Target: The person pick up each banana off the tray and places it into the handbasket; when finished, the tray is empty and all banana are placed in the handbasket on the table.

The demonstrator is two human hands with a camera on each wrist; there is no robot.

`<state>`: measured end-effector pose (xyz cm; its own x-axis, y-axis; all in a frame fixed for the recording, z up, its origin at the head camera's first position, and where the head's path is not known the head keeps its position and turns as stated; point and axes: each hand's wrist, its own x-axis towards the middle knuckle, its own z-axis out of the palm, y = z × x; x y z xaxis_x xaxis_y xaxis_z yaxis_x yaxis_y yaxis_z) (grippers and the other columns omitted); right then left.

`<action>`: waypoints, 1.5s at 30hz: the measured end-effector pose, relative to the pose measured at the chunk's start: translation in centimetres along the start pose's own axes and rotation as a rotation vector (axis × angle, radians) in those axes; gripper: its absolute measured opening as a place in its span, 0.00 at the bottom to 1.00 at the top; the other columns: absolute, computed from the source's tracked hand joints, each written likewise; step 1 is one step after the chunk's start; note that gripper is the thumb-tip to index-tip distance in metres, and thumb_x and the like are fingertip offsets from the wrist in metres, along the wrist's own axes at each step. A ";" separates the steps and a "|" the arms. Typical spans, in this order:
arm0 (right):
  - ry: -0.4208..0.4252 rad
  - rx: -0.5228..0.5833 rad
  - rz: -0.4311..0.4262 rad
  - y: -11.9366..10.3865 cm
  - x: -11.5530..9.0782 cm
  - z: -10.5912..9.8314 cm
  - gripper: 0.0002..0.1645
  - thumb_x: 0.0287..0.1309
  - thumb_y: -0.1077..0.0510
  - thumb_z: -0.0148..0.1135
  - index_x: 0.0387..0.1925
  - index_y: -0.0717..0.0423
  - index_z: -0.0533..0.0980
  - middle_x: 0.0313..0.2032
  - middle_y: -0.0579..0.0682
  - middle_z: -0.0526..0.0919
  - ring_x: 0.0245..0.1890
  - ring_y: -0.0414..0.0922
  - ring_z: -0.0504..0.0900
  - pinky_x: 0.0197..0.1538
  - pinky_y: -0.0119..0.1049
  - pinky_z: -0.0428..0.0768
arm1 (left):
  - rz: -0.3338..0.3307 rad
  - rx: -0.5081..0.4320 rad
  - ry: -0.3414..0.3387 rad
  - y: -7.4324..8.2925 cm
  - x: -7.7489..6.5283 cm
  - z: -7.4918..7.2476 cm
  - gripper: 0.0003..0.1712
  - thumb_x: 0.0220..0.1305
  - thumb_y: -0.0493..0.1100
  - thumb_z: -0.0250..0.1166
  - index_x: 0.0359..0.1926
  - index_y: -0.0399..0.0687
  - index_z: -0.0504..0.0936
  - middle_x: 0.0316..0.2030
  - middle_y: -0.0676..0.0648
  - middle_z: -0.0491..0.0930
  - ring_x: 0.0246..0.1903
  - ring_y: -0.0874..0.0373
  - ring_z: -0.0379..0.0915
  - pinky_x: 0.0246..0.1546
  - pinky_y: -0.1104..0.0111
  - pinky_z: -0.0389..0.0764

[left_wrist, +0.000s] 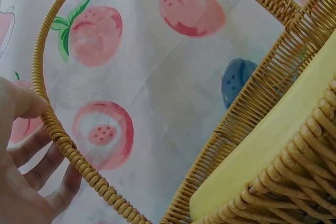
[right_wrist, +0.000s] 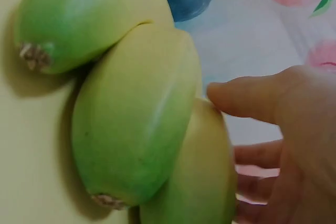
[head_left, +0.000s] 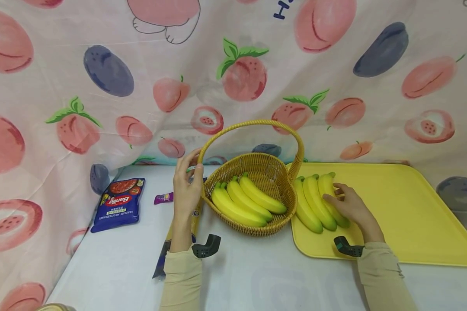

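Wicker basket, head view: near the back edge of the white desk, three yellow bananas inside.
Yellow tray, head view: right side of the desk, a second banana bunch along its left edge.
Blue pouch, head view: by the desk's left edge, a small purple packet near it.
Basket handle, left wrist view: left hand pinches it, thumb on one side, fingers on the other.
Outer banana, right wrist view: right hand beside it, thumb and fingers apart, fingertips partly hidden.
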<state>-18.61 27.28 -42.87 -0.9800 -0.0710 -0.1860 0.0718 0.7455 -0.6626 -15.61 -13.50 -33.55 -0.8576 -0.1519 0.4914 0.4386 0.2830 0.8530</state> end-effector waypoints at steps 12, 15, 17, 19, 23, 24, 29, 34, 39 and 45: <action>-0.073 -0.048 0.092 0.5 0.4 0.3 0.62 0.58 0.26 0.46 0.70 0.73 0.43 0.61 0.76 0.61 0.60 0.69 0.63 0.58 0.62 0.67 | -0.009 -0.003 -0.002 -0.1 -0.1 -0.1 0.20 0.68 0.34 0.51 0.61 0.40 0.72 0.51 0.36 0.69 0.52 0.47 0.68 0.58 0.50 0.71; -0.069 -0.028 0.090 0.7 0.3 0.1 0.62 0.57 0.27 0.48 0.70 0.72 0.43 0.61 0.74 0.62 0.59 0.67 0.64 0.57 0.61 0.68 | -0.008 -0.003 -0.005 -0.1 -0.1 -0.1 0.20 0.68 0.34 0.51 0.61 0.40 0.72 0.51 0.35 0.69 0.52 0.47 0.68 0.58 0.51 0.72; -0.060 -0.013 0.084 0.8 0.2 0.0 0.62 0.56 0.27 0.50 0.71 0.70 0.44 0.61 0.73 0.62 0.59 0.66 0.65 0.57 0.60 0.68 | -0.006 -0.002 -0.003 0.0 -0.1 -0.1 0.20 0.68 0.33 0.51 0.61 0.40 0.72 0.51 0.35 0.69 0.53 0.47 0.68 0.57 0.51 0.72; -0.053 0.006 0.075 0.8 0.1 -0.1 0.61 0.56 0.28 0.51 0.71 0.68 0.44 0.61 0.72 0.62 0.59 0.65 0.65 0.57 0.59 0.68 | -0.005 0.000 -0.001 0.0 -0.1 -0.2 0.20 0.68 0.33 0.51 0.61 0.41 0.72 0.51 0.35 0.69 0.53 0.47 0.68 0.57 0.52 0.72; -0.034 0.047 0.047 0.8 0.0 -0.2 0.59 0.56 0.30 0.54 0.72 0.66 0.46 0.59 0.70 0.65 0.55 0.62 0.68 0.53 0.53 0.71 | -0.008 -0.004 0.000 -0.1 -0.1 -0.2 0.21 0.68 0.33 0.51 0.60 0.40 0.72 0.51 0.35 0.69 0.53 0.47 0.68 0.57 0.52 0.72; -0.028 0.054 0.042 0.8 -0.1 -0.3 0.59 0.56 0.30 0.54 0.71 0.66 0.47 0.58 0.69 0.65 0.54 0.60 0.69 0.51 0.50 0.72 | -0.007 -0.005 -0.001 -0.1 -0.1 -0.2 0.20 0.68 0.33 0.51 0.60 0.40 0.72 0.51 0.35 0.69 0.53 0.47 0.68 0.57 0.51 0.72; 0.013 0.071 0.017 0.5 -0.7 -0.5 0.55 0.57 0.32 0.56 0.71 0.65 0.50 0.55 0.65 0.67 0.49 0.55 0.70 0.43 0.37 0.72 | -0.011 0.003 -0.011 0.0 -0.1 -0.2 0.20 0.69 0.34 0.51 0.61 0.42 0.73 0.51 0.36 0.70 0.53 0.47 0.68 0.58 0.53 0.73; 0.033 0.090 -0.002 0.2 -0.9 -0.8 0.53 0.58 0.34 0.56 0.70 0.63 0.51 0.53 0.63 0.67 0.47 0.52 0.69 0.39 0.32 0.73 | -0.009 0.006 -0.009 0.1 -0.1 -0.3 0.20 0.69 0.34 0.51 0.60 0.41 0.73 0.51 0.36 0.70 0.53 0.48 0.69 0.57 0.54 0.73; 0.039 0.098 -0.012 -0.1 -1.3 -0.9 0.51 0.59 0.34 0.55 0.70 0.63 0.52 0.53 0.64 0.67 0.48 0.54 0.70 0.39 0.32 0.73 | -0.011 0.007 -0.012 0.2 -0.1 -0.2 0.20 0.68 0.33 0.51 0.60 0.40 0.72 0.51 0.35 0.70 0.53 0.47 0.68 0.57 0.55 0.73; 0.025 0.085 -0.026 -0.8 -1.8 -0.9 0.51 0.59 0.35 0.54 0.70 0.63 0.51 0.55 0.65 0.66 0.51 0.55 0.69 0.41 0.33 0.72 | -0.006 0.010 -0.011 0.3 -0.1 -0.2 0.20 0.68 0.34 0.51 0.60 0.40 0.72 0.51 0.35 0.70 0.52 0.45 0.69 0.57 0.54 0.73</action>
<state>-17.10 27.39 -41.32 -0.9859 -0.0720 -0.1508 0.0611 0.6849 -0.7261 -15.32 -13.59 -33.35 -0.8629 -0.1433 0.4847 0.4312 0.2917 0.8538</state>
